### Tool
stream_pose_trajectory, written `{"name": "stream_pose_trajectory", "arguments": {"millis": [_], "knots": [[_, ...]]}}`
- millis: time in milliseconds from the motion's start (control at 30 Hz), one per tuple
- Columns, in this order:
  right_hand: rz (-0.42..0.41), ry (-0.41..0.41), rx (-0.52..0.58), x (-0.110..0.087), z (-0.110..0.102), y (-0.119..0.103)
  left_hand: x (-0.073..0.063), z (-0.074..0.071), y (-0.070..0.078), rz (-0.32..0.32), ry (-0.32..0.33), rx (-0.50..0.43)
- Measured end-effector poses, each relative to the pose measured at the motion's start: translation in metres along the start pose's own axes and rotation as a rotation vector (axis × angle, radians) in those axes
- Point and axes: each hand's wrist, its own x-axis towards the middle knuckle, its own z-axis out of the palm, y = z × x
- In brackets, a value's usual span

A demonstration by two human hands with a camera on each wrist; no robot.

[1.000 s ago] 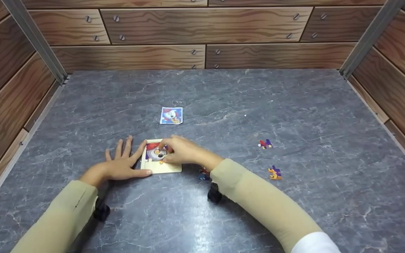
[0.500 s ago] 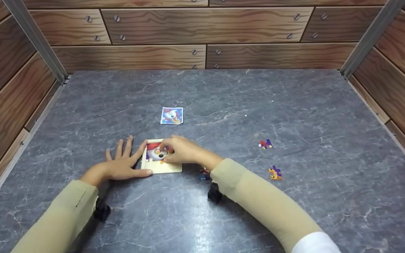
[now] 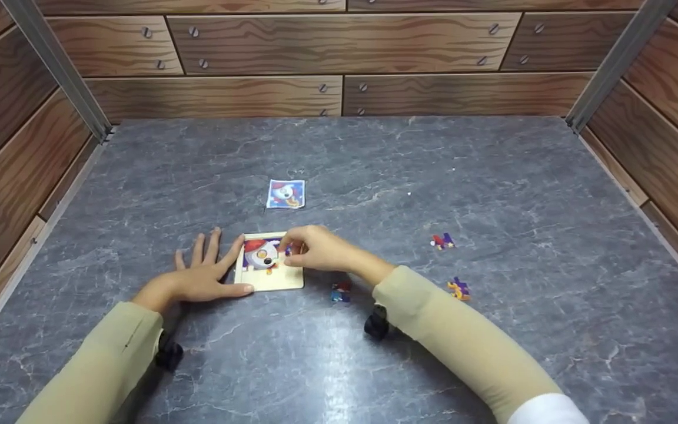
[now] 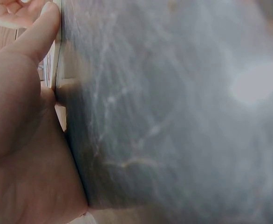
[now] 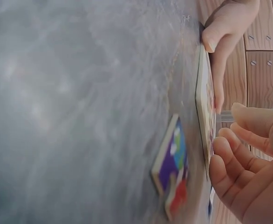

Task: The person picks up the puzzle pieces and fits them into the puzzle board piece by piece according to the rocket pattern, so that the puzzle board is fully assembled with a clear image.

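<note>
Where right-hand fingers [image 3: 293, 234] curl, the tray [image 3: 275, 282] is partly hidden

Running into the left hand [image 3: 203, 281] along the left side of the tray [image 3: 268, 282]. Bumping against the right hand [image 3: 321, 250] over the upper right part, then the right sleeve [image 3: 451, 330] slanting to the lower right. Finding a way in from the near side, across open table [image 3: 256, 365] between the right sleeve and left sleeve [image 3: 95, 365]. Passing widely across the back half, skirting a picture card [image 3: 286, 194]. Dodging a dark puzzle piece [image 3: 341, 292] just right of the tray, plus a red-and-purple piece [image 3: 448, 240] and an orange-and-purple piece [image 3: 461, 290] farther right. Stopping at plank-patterned walls [image 3: 339, 44] behind and on both sides.
</note>
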Motion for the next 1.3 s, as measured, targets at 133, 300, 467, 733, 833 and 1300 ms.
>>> {"name": "stream_pose_trajectory", "arguments": {"millis": [133,300,467,733,833,1300], "knots": [[0.015,0.013,0.016,-0.007,-0.006,0.002,0.0,0.0,0.0,-0.002,0.001,0.0],[0.011,0.043,0.047,-0.015,-0.011,0.007,0.0,0.0,0.0,-0.001,0.002,0.006],[0.017,0.049,0.062,-0.026,-0.017,0.01,0.0,-0.001,0.0,0.006,0.004,0.011],[0.027,0.077,0.069,-0.044,-0.026,0.016,0.0,0.0,-0.001,-0.007,0.001,0.011],[0.033,0.085,0.075,-0.051,-0.029,0.022,0.001,0.001,-0.002,-0.011,-0.003,0.01],[0.065,0.156,0.097,-0.082,-0.051,0.044,0.0,0.0,-0.001,0.0,-0.001,-0.002]]}}
